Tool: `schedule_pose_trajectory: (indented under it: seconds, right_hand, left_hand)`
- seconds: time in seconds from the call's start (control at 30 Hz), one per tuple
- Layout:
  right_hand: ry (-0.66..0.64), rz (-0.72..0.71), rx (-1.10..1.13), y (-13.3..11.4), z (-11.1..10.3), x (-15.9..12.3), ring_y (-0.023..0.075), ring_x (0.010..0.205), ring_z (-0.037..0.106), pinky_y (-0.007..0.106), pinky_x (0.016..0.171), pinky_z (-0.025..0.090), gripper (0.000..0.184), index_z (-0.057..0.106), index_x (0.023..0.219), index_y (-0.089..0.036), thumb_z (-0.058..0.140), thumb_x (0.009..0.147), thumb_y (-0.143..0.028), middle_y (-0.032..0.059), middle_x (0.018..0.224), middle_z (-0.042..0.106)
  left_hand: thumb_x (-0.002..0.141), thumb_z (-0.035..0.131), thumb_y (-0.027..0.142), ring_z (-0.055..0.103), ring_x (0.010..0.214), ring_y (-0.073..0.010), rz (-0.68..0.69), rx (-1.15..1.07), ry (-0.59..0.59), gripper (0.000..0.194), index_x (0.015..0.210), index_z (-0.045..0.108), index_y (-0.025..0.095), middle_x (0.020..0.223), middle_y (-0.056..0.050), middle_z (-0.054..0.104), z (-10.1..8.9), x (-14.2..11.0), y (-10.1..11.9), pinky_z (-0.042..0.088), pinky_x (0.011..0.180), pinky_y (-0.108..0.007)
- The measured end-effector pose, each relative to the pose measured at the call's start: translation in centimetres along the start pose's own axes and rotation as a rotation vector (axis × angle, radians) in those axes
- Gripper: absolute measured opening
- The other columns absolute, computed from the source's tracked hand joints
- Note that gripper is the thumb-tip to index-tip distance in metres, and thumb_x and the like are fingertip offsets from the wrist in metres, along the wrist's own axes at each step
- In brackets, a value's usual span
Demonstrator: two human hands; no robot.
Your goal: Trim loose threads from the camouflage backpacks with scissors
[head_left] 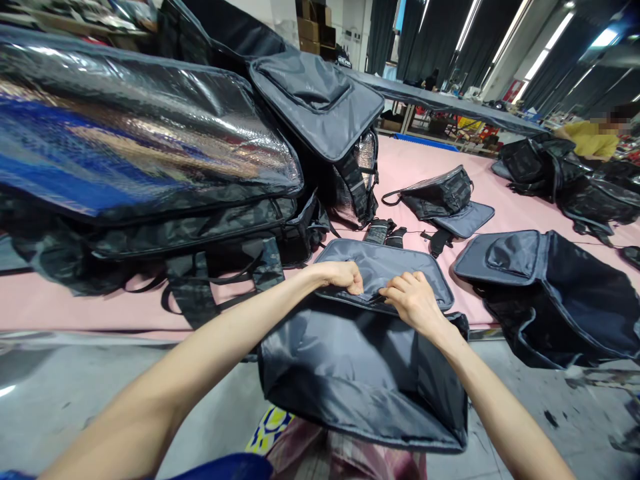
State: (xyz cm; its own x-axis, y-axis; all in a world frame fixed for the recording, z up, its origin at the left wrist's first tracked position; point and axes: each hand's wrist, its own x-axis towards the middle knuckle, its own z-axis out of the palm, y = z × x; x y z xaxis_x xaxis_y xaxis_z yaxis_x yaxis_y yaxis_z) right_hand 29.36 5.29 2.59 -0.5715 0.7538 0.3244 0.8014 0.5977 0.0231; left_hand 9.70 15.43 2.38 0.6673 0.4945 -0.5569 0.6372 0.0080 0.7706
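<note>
An unzipped dark bag (350, 353) hangs over the table's near edge toward me, its grey-lined main compartment facing up. Its flap (410, 260) lies folded back flat on the table. Over the flap's inner side, my left hand (345, 277) is closed, fingers curled against the lining near the hinge. My right hand (413, 297) pinches the edge of the lining or a seam close by, just right of the left. What exactly lies between the fingertips of either hand is too small to make out.
Large bags with silver foil lining (150, 133) are piled at left. Another open bag (565, 287) sits at right, with a smaller bag (440, 193) behind. The pink-covered table (415, 160) runs across. A person in a yellow top (593, 140) is at far right.
</note>
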Motion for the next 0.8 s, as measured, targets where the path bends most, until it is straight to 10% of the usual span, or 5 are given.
schedule_pose_trajectory:
  seconds: [0.53,0.8]
  right_hand:
    - [-0.030,0.004,-0.070,-0.7,0.4,0.4,0.0167,0.075,0.046,0.033,0.066,0.025,0.011,0.063,0.090,-0.021,0.052,0.087,-0.019,0.0026,0.084,0.065]
    - [0.382,0.520,0.459,4.5,-3.1,-2.0,0.0174,0.079,0.058,0.029,0.069,0.041,0.015,0.064,0.090,-0.020,0.062,0.080,-0.031,0.0029,0.087,0.065]
  left_hand:
    - [0.048,0.057,0.018,0.044,0.055,-0.0114,-0.012,0.016,0.005,0.013,0.058,0.063,0.013,0.052,0.002,0.055,-0.2,0.5,-0.3,0.034,0.053,-0.021]
    - [0.048,0.060,0.027,0.046,0.054,-0.0135,-0.013,-0.002,-0.010,0.019,0.059,0.062,0.012,0.054,-0.001,0.056,-1.1,1.1,-0.3,0.035,0.053,-0.024]
